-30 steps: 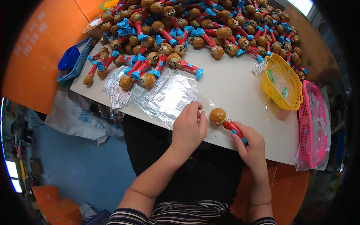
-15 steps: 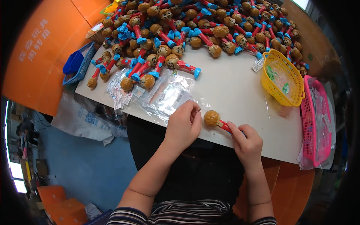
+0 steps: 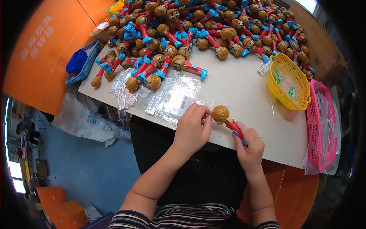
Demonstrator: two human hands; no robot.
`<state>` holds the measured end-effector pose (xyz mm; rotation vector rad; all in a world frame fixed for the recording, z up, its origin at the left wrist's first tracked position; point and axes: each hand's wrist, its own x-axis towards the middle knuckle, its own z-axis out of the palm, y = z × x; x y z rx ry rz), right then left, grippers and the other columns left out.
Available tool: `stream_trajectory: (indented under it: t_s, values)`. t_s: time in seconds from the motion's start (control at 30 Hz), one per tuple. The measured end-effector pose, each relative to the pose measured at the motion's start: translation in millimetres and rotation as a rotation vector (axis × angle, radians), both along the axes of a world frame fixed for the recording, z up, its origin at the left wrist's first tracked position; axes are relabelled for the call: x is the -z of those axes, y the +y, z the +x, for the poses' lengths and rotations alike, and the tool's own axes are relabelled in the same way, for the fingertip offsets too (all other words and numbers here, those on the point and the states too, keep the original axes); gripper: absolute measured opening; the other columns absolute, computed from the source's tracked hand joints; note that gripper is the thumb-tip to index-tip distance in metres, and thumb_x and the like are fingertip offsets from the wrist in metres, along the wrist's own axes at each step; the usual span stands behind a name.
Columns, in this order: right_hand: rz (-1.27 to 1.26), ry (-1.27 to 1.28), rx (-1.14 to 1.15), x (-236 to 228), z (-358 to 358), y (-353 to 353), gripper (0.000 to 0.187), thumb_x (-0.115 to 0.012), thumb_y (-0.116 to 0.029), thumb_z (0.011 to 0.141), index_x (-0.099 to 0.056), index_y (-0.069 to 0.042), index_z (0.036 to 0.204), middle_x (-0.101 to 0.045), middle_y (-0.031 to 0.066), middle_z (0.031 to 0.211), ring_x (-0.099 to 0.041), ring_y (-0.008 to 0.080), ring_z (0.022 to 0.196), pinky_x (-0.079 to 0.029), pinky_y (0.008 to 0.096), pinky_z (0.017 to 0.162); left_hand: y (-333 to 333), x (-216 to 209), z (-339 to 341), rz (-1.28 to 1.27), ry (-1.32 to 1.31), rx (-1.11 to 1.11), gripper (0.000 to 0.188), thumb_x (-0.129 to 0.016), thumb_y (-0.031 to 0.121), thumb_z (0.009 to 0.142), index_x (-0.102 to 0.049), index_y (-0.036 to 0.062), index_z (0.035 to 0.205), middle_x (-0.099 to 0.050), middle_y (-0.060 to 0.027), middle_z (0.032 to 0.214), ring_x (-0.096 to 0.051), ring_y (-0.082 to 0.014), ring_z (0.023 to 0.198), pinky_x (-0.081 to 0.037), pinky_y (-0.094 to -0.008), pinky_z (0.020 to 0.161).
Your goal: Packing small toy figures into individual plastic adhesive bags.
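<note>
My right hand (image 3: 249, 144) grips the red body of a toy figure (image 3: 220, 114), its round brown-haired head pointing up and left. A bit of blue shows by the thumb and below the fingers. My left hand (image 3: 193, 124) is pinched closed just left of that head; whatever lies between its fingertips, if anything, is too small to make out. Beyond the left hand lie clear plastic bags (image 3: 173, 100) on the table. Farther back rises a big heap of similar toy figures (image 3: 228, 33) with brown heads, red bodies and blue bases.
On the right of the white table (image 3: 236, 86) stand a yellow basket (image 3: 271, 88) and a pink basket (image 3: 315, 143) holding plastic packaging. At the left edge sits a blue basket (image 3: 90, 61) with a darker blue scoop-like tray (image 3: 76, 62). An orange panel (image 3: 42, 42) stands beyond it.
The toy figure has tilted more upright and its red body shows more; my right fingers have shifted along it. My left hand has moved slightly right, close to the head.
</note>
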<state>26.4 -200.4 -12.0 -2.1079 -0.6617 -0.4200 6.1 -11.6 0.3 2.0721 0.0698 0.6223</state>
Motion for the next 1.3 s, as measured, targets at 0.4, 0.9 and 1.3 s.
stream_trajectory:
  t_s: [0.4, 0.9, 1.3]
  values:
    - [-0.229, -0.065, -0.046, -2, -11, 2, 0.039, -0.069, 0.003, 0.075, -0.065, -0.003, 0.113, -0.059, 0.0131, 0.080, -0.058, 0.0279, 0.067, -0.048, 0.0316, 0.061, 0, 0, -1, -0.065, 0.023, 0.091, 0.007, -0.063, 0.001, 0.084, -0.058, -0.0019, 0.088, -0.057, -0.0067, 0.078, -0.057, -0.0112, 0.062, -0.046, -0.0226, 0.055]
    - [-0.211, -0.094, -0.008, 8, -19, 16, 0.031, -0.069, -0.001, 0.081, -0.064, -0.002, 0.112, -0.062, 0.0132, 0.085, -0.058, 0.0204, 0.065, -0.048, 0.0266, 0.063, -5, -5, -1, 0.305, -0.115, 0.176, 0.013, -0.066, 0.000, 0.079, -0.060, 0.0003, 0.090, -0.058, -0.0131, 0.082, -0.060, -0.0306, 0.079, -0.049, -0.0362, 0.068]
    - [1.079, 1.388, -0.398, 1, -11, 2, 0.025, -0.060, -0.010, 0.093, -0.060, 0.002, 0.114, -0.061, 0.0045, 0.090, -0.056, 0.0080, 0.074, -0.046, 0.0220, 0.064, -18, 0, -9, 0.141, -0.275, 0.080, 0.015, -0.067, -0.002, 0.077, -0.060, 0.0021, 0.090, -0.059, -0.0119, 0.083, -0.059, -0.0308, 0.076, -0.048, -0.0373, 0.066]
